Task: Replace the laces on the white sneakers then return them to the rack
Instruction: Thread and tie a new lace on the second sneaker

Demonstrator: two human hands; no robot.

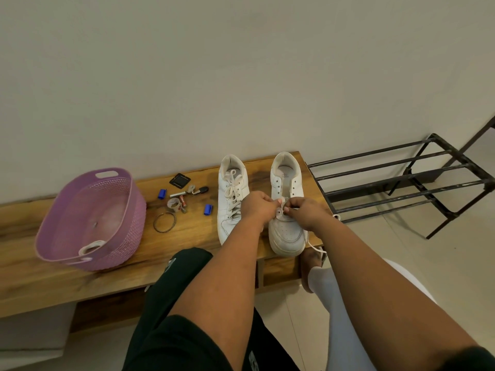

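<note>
In the head view, my left hand (258,207) and right hand (305,210) each pinched the lace (281,211) on the right-side sneaker (286,207), at the desk's (187,236) three o'clock end. The trailing lace end could slip out, I judged.

Left sneaker (232,195): white low-top, standing upright on the wooden surface (187,236), toe toward the person, heel toward the wall; laced through its eyelets with a pale lace (233,189), ends loose over the tongue.

Right sneaker (288,199): white low-top, upright just beside the first, same heading; upper eyelets open, a white lace (316,246) threaded only at the lowest eyelets, one end trailing over the surface's near edge.

Rack (401,183): black metal bars, two tiers, standing on the floor just beside the surface's right end.
</note>
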